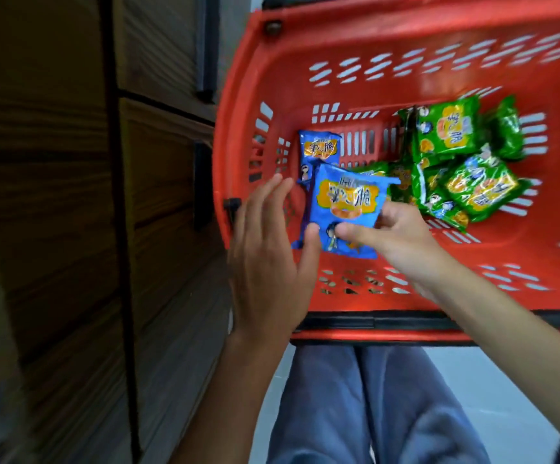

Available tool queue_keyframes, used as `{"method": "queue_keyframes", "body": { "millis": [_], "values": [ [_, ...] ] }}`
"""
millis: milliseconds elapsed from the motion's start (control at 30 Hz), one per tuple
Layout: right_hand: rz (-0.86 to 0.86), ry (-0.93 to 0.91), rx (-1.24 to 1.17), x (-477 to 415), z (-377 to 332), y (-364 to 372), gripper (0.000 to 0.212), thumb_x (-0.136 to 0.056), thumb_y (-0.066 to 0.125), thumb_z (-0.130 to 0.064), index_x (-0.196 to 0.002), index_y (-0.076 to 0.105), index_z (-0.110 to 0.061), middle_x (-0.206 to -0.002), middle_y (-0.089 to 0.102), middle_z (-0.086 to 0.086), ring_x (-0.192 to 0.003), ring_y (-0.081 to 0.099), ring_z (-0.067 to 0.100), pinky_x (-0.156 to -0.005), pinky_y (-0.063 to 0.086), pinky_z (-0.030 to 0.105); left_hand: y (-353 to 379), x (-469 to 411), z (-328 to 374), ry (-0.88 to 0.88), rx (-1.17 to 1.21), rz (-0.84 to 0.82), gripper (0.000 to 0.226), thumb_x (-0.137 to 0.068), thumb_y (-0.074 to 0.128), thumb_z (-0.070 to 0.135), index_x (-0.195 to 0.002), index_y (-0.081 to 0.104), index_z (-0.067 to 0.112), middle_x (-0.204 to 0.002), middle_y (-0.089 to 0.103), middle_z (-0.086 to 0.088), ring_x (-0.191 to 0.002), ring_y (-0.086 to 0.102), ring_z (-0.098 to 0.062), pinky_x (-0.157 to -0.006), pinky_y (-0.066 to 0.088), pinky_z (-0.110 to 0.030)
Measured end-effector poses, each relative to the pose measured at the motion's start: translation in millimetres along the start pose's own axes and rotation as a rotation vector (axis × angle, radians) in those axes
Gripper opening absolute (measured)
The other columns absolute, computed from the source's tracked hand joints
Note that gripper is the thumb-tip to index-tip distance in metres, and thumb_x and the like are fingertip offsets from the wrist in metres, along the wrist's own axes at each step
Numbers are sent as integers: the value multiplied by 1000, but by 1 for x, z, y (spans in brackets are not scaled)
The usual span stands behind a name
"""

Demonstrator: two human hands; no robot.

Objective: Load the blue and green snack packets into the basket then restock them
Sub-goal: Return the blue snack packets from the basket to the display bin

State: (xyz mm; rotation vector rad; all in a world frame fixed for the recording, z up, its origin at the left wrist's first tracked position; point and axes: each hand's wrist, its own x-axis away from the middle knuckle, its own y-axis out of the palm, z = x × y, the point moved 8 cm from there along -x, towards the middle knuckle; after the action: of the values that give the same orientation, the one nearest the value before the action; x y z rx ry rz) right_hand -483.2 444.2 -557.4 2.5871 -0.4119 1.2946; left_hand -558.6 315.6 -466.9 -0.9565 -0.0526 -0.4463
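Blue packets (pixel 345 202) left in red basket (pixel 405 18); green packets (pixel 449 132) heaped right.

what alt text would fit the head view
Looking down into a red basket, the right hand pinches a blue packet while the open left hand touches its edge. A second blue packet lies beyond it, and green packets are piled to the right; wooden drawers stand at left.
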Motion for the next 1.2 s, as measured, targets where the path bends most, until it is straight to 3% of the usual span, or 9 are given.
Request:
{"method": "queue_keyframes", "body": {
  "millis": [133, 233, 400, 500, 600, 800, 967, 1067, 1200],
  "values": [
    [-265, 68, -16, 28, -10, 19, 28, -68, 72, 1, -93, 67, -12, -84, 72, -3, -75, 65, 6, -66, 54, 18, 35, 0, -10, -364, 517, -310, 30, -87, 60, 31, -116, 50, 33, -108, 64, 24, -100, 58, 10, -90, 42, -14],
    [-328, 226, 79, 24, 5, 17, 27, -82, 61, 2, -107, 63, -8, -93, 67, 5, -78, 62, 13, -69, 52, 24, 57, 9, -36, -732, 746, -271, 13, -90, 61, 12, -97, 59, 23, -94, 70, 2, -79, 66, -8, -74, 56, -27],
    [63, 283, 95, -40, 32, -23, 24, -93, 43, -11, -111, 58, -4, -91, 59, 7, -67, 54, 18, -71, 47, 33, 87, 23, -60, -1061, 816, -212, 18, -91, 60, 17, -109, 58, 13, -103, 70, -10, -80, 68, -20, -67, 58, -31],
    [126, 225, 295, -85, 51, -17, 18, -92, 54, -15, -99, 61, -1, -87, 56, 15, -68, 51, 23, -63, 42, 38, 96, 16, -64, -959, 561, -230, 27, -90, 61, 19, -115, 55, 11, -107, 68, -12, -93, 67, -29, -84, 54, -42],
    [20, 188, 504, -125, 75, 5, 27, -88, 60, -15, -99, 61, 9, -88, 61, 20, -78, 54, 22, -68, 38, 32, 95, 5, -65, -810, 244, -230, 40, -89, 60, 27, -125, 49, 14, -109, 66, -9, -101, 62, -30, -87, 47, -34],
    [273, 189, 1007, -157, 96, -5, 62, -79, 70, -32, -122, 40, 0, -127, 45, 18, -117, 50, 34, -88, 44, 45, 105, -2, -74, -760, 56, -287, 38, -91, 55, 33, -124, 45, 19, -112, 64, -7, -105, 59, -32, -84, 45, -38],
    [355, 164, 1204, -171, 99, 2, 33, -99, 28, -9, -129, 38, 2, -129, 42, 21, -118, 50, 36, -84, 45, 46, 113, -12, -76, -717, 65, -286, 35, -91, 56, 32, -121, 46, 17, -113, 64, -6, -106, 59, -31, -84, 44, -37],
    [371, 158, 1183, -178, 99, 0, 31, -99, 28, -9, -127, 38, -2, -128, 47, 21, -115, 52, 37, -82, 45, 44, 114, -16, -76, -685, 74, -257, 35, -90, 57, 32, -119, 47, 16, -113, 64, -8, -105, 59, -32, -83, 44, -37],
    [292, 88, 860, -168, 97, -9, 26, -81, 60, -15, -104, 48, -11, -107, 62, 19, -98, 60, 36, -80, 46, 40, 109, -17, -83, -707, 83, -215, 33, -90, 57, 31, -117, 49, 14, -112, 64, -7, -105, 58, -32, -77, 38, -33]
  ]
}}
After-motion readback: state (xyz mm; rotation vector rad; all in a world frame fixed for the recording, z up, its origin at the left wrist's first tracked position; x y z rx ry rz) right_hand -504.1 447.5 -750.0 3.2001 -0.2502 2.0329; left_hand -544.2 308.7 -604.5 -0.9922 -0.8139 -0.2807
